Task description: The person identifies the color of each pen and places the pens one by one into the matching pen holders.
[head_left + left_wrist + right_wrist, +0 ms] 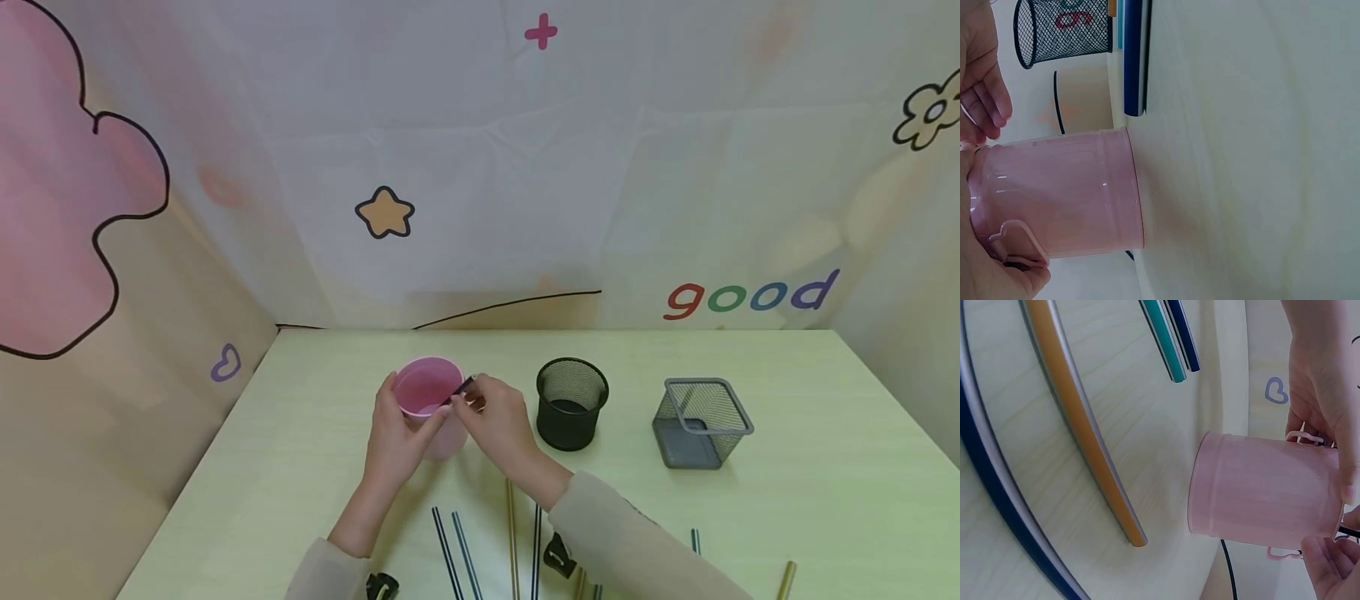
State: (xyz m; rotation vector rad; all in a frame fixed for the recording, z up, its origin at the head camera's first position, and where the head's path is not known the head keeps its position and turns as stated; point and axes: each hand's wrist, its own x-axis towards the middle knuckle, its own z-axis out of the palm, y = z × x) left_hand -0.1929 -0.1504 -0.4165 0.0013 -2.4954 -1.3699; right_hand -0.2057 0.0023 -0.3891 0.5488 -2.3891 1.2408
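A small pink bucket (431, 433) with little side handles stands upright on the table, leaning away from none of its neighbours. My left hand (393, 442) grips it at the rim, fingers along its left side and thumb at the near edge. In the left wrist view a fingertip lies by the wire-like handle (1038, 250). At the bucket's right rim my right hand (498, 417) pinches a short dark stick-like piece (467, 385), which slants over the opening. The right wrist view shows that dark piece (1349, 531) at the rim, partly hidden by fingers.
A black round mesh cup (572, 425) stands right of the bucket, and a grey square mesh basket (690, 446) farther right. Several slim rods with silver edges lie in front, including a gold one (512, 533), a navy one (447, 550) and a teal one (467, 554).
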